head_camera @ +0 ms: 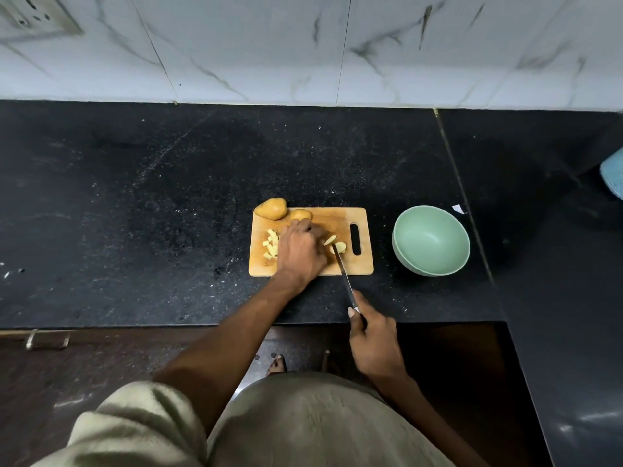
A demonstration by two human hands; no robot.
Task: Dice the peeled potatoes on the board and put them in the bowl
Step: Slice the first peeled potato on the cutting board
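Wall socket [32,15] top-left on marble-tile wall. Black speckled counter [135,203] runs full width. Metal handle [47,339] under counter's front edge, left. Wooden cutting board [357,264] sits mid-counter, nearer front edge, handle slot at its right end. Whole potato [271,208] w/ skin overhangs board's back-left corner; 2nd smaller potato [301,214] just right of it on board's back edge, touching left hand. Pile of cut potato sticks [271,243] on board's left part, just beside left hand [300,252]. Left hand lies palm down mid-board, fingers curled over a potato piece, holding it down; piece itself mostly hidden. Cut slices [337,244] just right of the fingers, knife [344,274] blade tip among them, blade angled back toward front edge. Right hand [372,335] off the counter's front edge, fingers wrapped round knife handle, index along top. Green bowl [431,240] right of board, apart from it, nothing visible inside. White scrap [458,208] behind bowl. Blue cloth [613,178] at right frame edge.
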